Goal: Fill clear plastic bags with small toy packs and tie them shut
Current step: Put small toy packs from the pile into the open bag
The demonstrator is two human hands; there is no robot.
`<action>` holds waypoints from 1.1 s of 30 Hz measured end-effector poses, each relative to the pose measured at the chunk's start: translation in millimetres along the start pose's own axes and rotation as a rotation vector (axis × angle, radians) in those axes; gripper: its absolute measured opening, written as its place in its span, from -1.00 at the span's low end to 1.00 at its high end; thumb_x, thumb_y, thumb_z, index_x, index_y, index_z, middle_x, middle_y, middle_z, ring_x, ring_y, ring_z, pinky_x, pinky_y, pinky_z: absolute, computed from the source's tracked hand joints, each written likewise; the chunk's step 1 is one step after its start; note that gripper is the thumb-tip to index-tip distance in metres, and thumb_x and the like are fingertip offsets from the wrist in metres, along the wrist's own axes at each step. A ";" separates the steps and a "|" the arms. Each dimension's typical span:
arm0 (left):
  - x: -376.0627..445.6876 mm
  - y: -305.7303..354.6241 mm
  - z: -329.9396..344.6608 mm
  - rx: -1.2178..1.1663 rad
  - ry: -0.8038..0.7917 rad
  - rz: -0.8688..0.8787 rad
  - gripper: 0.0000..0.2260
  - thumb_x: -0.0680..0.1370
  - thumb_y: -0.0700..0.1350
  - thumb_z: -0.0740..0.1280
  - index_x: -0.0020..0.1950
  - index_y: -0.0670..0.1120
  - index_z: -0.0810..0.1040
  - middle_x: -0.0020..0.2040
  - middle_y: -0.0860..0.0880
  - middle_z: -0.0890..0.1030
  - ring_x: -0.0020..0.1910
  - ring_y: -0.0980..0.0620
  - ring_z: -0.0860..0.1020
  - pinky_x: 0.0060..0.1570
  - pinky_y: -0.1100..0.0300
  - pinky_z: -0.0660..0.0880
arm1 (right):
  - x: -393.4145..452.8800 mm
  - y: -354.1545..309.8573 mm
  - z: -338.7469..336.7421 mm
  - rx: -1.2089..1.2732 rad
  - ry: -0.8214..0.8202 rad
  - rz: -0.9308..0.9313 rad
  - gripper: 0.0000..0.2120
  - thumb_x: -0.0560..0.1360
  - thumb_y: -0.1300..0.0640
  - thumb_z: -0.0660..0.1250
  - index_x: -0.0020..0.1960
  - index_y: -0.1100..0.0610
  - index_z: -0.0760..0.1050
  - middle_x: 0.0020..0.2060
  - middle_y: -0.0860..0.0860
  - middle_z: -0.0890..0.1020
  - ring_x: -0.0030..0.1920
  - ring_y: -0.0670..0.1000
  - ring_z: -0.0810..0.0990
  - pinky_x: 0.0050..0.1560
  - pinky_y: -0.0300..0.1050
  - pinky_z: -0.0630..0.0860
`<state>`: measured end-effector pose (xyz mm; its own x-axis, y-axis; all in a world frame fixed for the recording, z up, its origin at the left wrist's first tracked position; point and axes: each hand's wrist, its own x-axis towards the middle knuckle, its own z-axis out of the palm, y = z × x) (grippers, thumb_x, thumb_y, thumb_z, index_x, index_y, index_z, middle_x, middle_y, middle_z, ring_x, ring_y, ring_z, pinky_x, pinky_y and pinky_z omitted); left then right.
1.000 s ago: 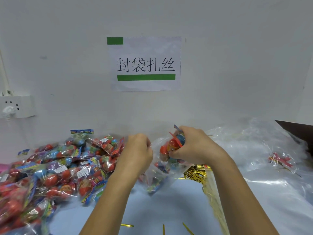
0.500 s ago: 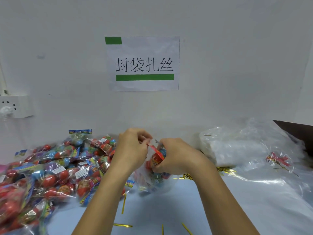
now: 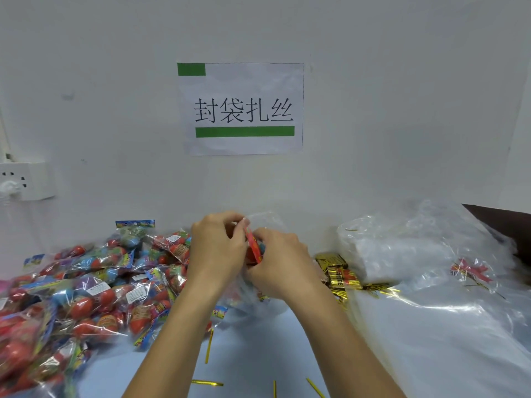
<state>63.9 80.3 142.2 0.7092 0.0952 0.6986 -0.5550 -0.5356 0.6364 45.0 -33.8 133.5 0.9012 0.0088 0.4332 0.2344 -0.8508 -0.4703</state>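
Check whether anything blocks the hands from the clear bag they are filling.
Nothing visible does. The left hand and right hand already grip the clear bag between them, at a red toy pack by its mouth.

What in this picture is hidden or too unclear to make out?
- Head view: the clear bag is mostly behind the left hand and right hand; how many packs it holds is hidden.
- Whether a tie is around its neck yet: fingers cover it.
- Print on the toy pack pile: too small and blurred.
- The pile's left part: cut off by the frame edge.
- Wall socket: cut off at left.
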 end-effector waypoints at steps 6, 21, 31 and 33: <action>-1.2 2.1 2.5 -0.069 -0.101 0.042 -0.86 0.56 -0.18 0.40 -0.16 -0.04 0.70 -0.40 0.12 0.63 -0.35 0.16 0.59 -0.22 0.24 0.55 | -1.8 2.5 4.8 0.038 -0.123 0.048 -0.88 0.48 0.03 0.28 -0.04 0.05 0.51 -0.15 0.06 0.67 -0.06 0.14 0.64 -0.05 -0.01 0.61; -4.3 1.8 0.9 0.214 -0.396 -0.103 -0.91 0.49 -0.16 0.42 -0.18 -0.08 0.54 -0.29 -0.04 0.59 -0.35 0.04 0.55 -0.47 0.36 0.42 | 9.7 25.6 4.6 0.400 0.021 0.331 -0.82 0.40 0.03 0.45 -0.02 0.04 0.56 -0.11 0.01 0.68 -0.10 0.09 0.68 -0.13 -0.03 0.62; -2.0 16.0 -13.5 0.055 -0.612 -0.108 -0.95 0.49 -0.20 0.40 -0.16 -0.10 0.63 -0.30 -0.04 0.70 -0.31 -0.05 0.68 -0.17 -0.04 0.65 | 17.0 35.4 14.6 0.629 0.029 0.436 -0.80 0.40 0.26 0.37 0.02 0.13 0.58 -0.11 0.13 0.68 -0.06 0.19 0.67 -0.13 0.04 0.60; -1.2 15.8 -15.5 0.061 -0.627 -0.099 -0.91 0.52 -0.09 0.42 -0.16 -0.08 0.65 -0.28 -0.04 0.70 -0.25 -0.07 0.68 -0.13 -0.07 0.64 | 18.3 37.2 15.7 0.682 0.010 0.435 -0.84 0.42 0.26 0.38 -0.01 0.15 0.60 -0.14 0.15 0.68 -0.13 0.17 0.65 -0.23 -0.03 0.53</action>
<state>47.6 84.8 156.4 0.8858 -0.3530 0.3012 -0.4612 -0.5982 0.6553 76.0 -57.1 111.9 0.9602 -0.2569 0.1094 0.0376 -0.2693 -0.9623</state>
